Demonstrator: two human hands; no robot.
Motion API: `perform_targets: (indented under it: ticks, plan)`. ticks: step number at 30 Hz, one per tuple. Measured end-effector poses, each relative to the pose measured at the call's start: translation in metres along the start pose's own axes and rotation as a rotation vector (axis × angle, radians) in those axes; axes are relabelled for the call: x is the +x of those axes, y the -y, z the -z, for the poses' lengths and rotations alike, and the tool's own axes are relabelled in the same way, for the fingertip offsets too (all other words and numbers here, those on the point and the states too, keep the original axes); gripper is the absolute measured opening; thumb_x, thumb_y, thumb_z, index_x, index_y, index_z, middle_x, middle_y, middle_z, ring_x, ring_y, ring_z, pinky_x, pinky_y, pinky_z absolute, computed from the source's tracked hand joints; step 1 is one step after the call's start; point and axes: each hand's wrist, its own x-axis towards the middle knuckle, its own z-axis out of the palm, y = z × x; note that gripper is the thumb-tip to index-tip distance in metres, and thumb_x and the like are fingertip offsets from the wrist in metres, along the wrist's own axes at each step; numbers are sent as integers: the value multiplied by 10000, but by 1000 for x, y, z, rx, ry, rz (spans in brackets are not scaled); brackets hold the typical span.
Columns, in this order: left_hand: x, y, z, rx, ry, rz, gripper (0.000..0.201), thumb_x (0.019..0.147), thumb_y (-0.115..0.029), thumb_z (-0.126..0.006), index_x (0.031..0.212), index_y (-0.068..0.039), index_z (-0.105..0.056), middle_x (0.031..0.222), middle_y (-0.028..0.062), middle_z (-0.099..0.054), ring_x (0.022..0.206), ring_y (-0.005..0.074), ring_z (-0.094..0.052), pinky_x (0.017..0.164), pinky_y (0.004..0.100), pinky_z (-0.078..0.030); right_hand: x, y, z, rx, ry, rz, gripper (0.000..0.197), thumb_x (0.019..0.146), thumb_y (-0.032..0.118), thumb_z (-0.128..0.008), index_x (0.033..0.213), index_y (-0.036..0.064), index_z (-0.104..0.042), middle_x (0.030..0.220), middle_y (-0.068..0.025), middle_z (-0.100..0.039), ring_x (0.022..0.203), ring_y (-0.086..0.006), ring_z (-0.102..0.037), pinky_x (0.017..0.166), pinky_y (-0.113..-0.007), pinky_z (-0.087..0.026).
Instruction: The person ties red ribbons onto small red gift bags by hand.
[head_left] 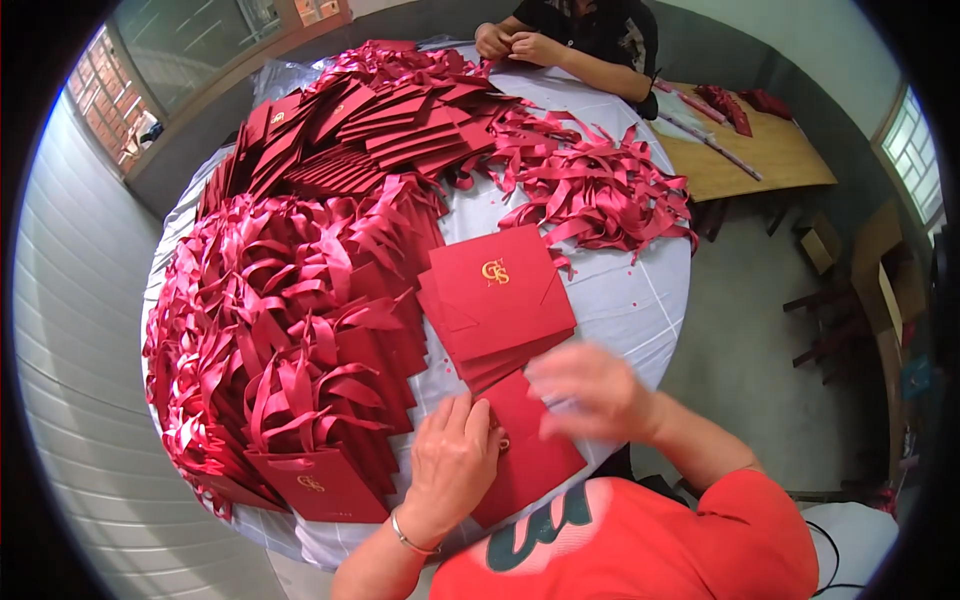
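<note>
I see left hand (455, 455) half-curled on red bag (542, 462) at near table (640, 325) edge, right hand (592, 394) blurred; can't tell either grip. Ribboned bags (325, 488) look done; plain flat bags (505, 305), loose ribbons (610, 190) remain.

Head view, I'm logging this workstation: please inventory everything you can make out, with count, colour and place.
Near bag: one, red, flat at the near edge
Flat bag stack: several, red, just beyond it
Ribbon-handled bags: many, red, table's left
Piled bags: many, dark red, far left
Loose ribbons: many, pinkish red, far right
Round table: one, white-covered, centre
Co-worker: one, black top, far side
Wooden table: one, light brown, back right
Cardboard boxes: at least two, brown, right
Windows: at least two, pale, left and right
Shirt: one, orange-red, bottom
Left hand: one, bare, on near bag
Right hand: one, bare, blurred, over near bag
</note>
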Motion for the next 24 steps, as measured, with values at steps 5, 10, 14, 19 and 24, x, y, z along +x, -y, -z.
perform_targets:
  ticks: [5, 10, 14, 19, 24]
  plan:
    - [-2, -6, 4, -9, -26, -4, 300, 808, -138, -753, 1046, 10, -647, 1046, 164, -681, 993, 327, -660, 824, 407, -532, 48, -104, 46, -571, -181, -128, 217, 792, 109, -762, 1003, 74, -725, 1135, -117, -669, 1068, -317, -630, 929, -429, -512]
    - [0, -4, 0, -35, -55, 6, 271, 822, -145, -752, 1027, 5, -658, 1003, 154, -706, 938, 320, -686, 811, 397, -546, 78, -168, 43, -720, -69, -82, 176, 812, 158, -727, 978, 109, -760, 1185, -148, -645, 1143, -347, -583, 1001, -468, -461]
    - [-5, -4, -1, -57, -99, 11, 248, 827, -137, -750, 1015, -3, -661, 944, 142, -708, 852, 307, -693, 759, 387, -548, 81, -172, 47, -733, 26, -69, 139, 783, 167, -739, 900, 92, -741, 1191, -131, -652, 1180, -329, -572, 1030, -461, -443]
    - [-5, -3, 8, -56, -186, 12, 213, 816, -83, -739, 1002, -9, -665, 894, 128, -692, 802, 297, -673, 719, 387, -528, 59, -118, 51, 5, -373, -359, 40, 876, 34, -683, 913, 18, -677, 1132, -122, -691, 1067, -271, -656, 983, -400, -480]
    - [9, 4, 10, -240, -299, -18, 176, 797, 8, -706, 964, -38, -676, 793, 117, -665, 754, 304, -634, 689, 395, -481, 29, -6, 51, 304, -533, -152, 114, 906, -66, -631, 990, 10, -644, 970, -109, -700, 911, -163, -668, 779, -279, -545]
